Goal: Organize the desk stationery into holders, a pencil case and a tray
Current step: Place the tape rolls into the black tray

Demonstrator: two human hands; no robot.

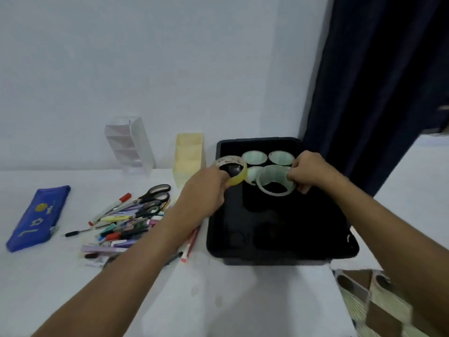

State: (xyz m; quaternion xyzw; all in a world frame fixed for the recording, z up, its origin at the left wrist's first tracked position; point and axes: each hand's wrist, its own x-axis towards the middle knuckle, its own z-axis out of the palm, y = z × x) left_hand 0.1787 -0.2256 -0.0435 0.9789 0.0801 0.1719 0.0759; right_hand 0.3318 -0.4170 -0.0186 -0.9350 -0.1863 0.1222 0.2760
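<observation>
Nearest to me, both bare forearms reach forward over the white desk (218, 300). On the left side of the desk lies a loose heap of pens and markers (121, 229), with two pairs of scissors (153, 198) on top at its far edge. Further left lies the blue pencil case (36, 220), flat and apart from the heap. The black tray (281, 254) sits to the right. My left hand (204, 190) is closed around a yellowish tape roll (233, 171), held tilted over the tray's left rim. My right hand (308, 171) pinches a pale green tape roll (275, 181) by its right edge, above the tray floor. Three more pale rolls (280, 158) lie at the tray's far end. Beyond, against the wall, stand a clear holder (136, 147) and a cream holder (188, 159), both upright.
</observation>
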